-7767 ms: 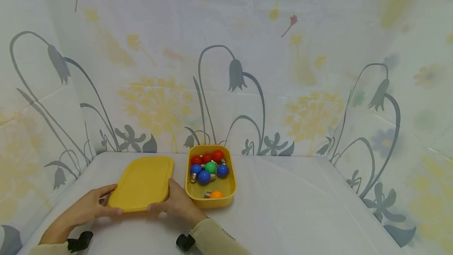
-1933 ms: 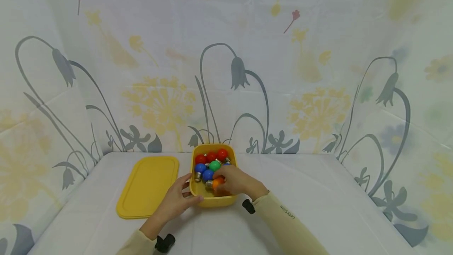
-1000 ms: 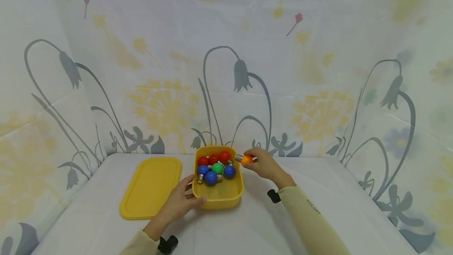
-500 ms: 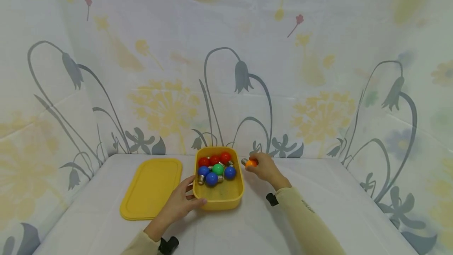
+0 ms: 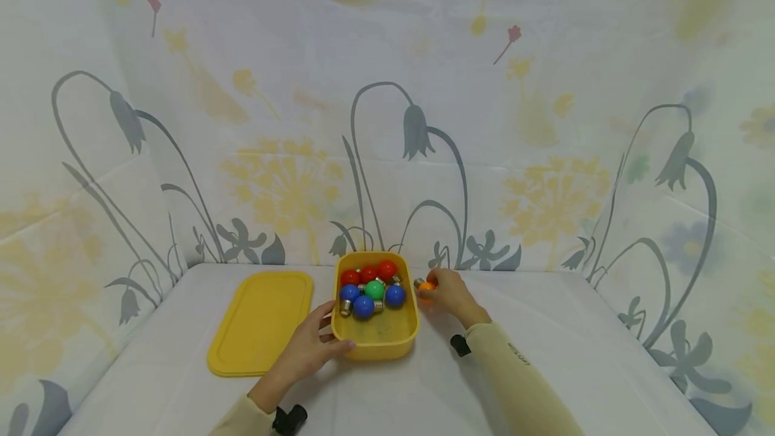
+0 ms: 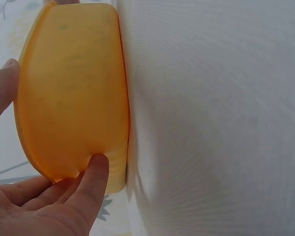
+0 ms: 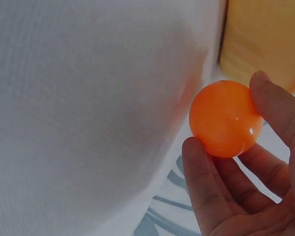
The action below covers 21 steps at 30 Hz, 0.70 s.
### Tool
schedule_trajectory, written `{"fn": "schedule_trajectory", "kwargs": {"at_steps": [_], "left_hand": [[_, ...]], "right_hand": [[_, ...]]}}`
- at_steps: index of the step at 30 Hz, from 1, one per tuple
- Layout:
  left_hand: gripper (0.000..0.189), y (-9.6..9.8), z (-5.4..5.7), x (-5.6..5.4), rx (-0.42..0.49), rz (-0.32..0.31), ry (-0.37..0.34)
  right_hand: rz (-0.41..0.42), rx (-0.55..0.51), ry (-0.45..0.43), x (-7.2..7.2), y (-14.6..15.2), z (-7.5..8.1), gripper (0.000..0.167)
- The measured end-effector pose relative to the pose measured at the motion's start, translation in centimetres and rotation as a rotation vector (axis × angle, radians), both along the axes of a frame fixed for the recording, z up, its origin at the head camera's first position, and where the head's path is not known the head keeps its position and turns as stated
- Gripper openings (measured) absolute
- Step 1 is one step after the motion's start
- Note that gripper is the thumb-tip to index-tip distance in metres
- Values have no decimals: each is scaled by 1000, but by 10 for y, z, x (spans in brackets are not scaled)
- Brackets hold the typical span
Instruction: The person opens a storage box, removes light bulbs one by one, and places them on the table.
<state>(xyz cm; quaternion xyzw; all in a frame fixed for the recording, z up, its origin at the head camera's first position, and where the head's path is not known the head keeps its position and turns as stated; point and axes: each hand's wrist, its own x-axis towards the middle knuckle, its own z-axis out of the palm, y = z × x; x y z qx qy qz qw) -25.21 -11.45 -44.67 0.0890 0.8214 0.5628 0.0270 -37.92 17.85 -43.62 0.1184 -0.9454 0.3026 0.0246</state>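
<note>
My right hand [image 5: 451, 295] pinches an orange light bulb [image 5: 426, 286] between thumb and fingers, just right of a yellow plastic box. In the right wrist view the round orange bulb [image 7: 225, 119] is low by the white tabletop; contact with it I cannot tell. My left hand [image 5: 310, 342] grips the near left corner of the yellow box [image 5: 378, 351], thumb on the front and fingers along the left side. Inside the box lie red bulbs [image 5: 369, 274], a green bulb [image 5: 375, 290] and blue bulbs [image 5: 364, 307], with metal screw bases. The left wrist view shows the box wall [image 6: 73, 93].
A flat yellow lid [image 5: 260, 323] lies on the white tabletop [image 5: 533, 328], left of the box. Behind the table hangs a pale flower-printed cloth [image 5: 387, 173]. White tabletop extends to the right of the right hand.
Both hands earlier held the lid, now lying left of the box. My right hand has lifted the orange bulb out of the box and lowered it on the right side. The left hand stays on the box.
</note>
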Motion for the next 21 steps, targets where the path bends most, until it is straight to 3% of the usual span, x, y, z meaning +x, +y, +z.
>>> {"fn": "schedule_trajectory", "kwargs": {"at_steps": [14,21], "left_hand": [[90,2,0,-2,-12,4,-20],[90,1,-1,-2,2,3,-4]], "right_hand": [[-21,-2,-9,5,0,0,19],[-11,30,7,4,5,-1,37]]}}
